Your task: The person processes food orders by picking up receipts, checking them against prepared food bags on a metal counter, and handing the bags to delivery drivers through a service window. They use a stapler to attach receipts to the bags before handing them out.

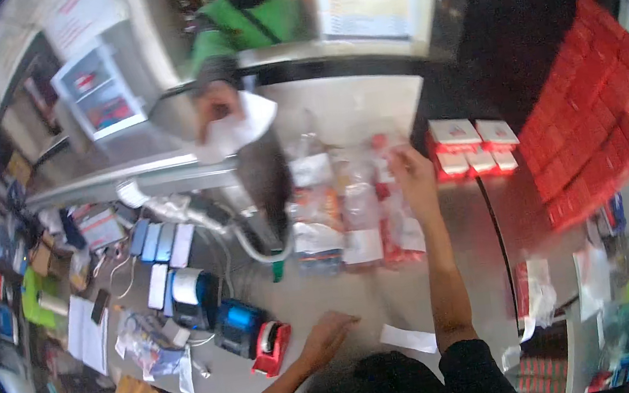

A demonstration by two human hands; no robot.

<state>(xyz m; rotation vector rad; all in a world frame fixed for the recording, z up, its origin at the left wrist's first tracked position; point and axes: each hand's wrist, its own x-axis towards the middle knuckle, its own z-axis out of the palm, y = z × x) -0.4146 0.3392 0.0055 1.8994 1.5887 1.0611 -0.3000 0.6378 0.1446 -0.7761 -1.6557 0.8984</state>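
My right hand (412, 165) reaches forward to the upper end of a clear plastic bag with red contents (400, 233). Blur hides whether its fingers grip the plastic. Beside that bag stand another clear bag bearing a white slip (363, 243) and a bag with orange and blue contents (316, 220). My left hand (331, 333) hovers low over the grey counter (356, 294), fingers stretched out, nothing visible in it. A white paper strip (408, 339) lies on the counter between my forearms. To its left sits a red tape dispenser (271, 348).
A person in a green jacket (252, 21) extends a hand holding white paper (241, 126) through the window. Receipt printers (239, 326) and several phones (164, 241) stand left. White-and-red boxes (451, 135) and stacked red boxes (594, 121) are right. A hose-like cable (250, 251) curves across.
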